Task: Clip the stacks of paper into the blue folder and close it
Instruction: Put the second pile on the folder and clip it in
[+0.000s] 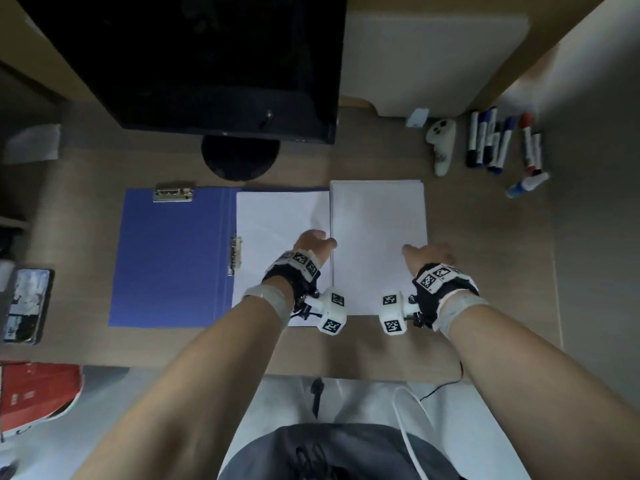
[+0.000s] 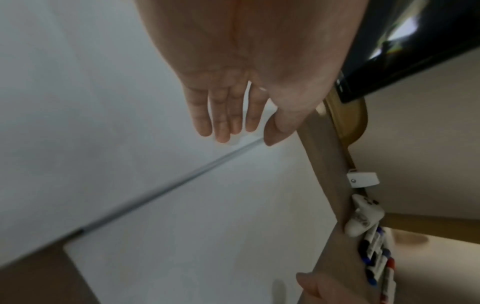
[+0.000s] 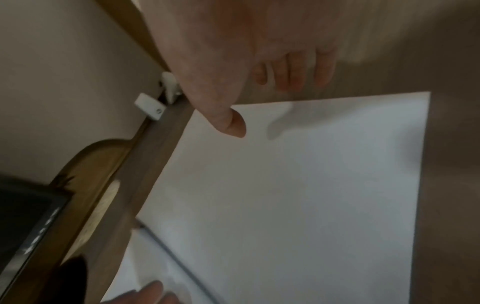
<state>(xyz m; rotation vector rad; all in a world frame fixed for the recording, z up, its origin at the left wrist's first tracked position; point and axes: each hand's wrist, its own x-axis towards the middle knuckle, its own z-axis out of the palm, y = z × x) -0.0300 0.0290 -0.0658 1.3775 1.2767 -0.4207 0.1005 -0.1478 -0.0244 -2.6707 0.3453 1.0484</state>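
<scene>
The loose paper stack, lying on the bench beside the open blue folder, is flanked by the relaxed, empty left hand and right hand; both long edges are best gripped evenly.

The open folder lies on the desk in front of the monitor. One paper stack rests on its right half; a second stack lies just beside it on the desk. Controller and markers sit behind to the right, a phone far left
</scene>
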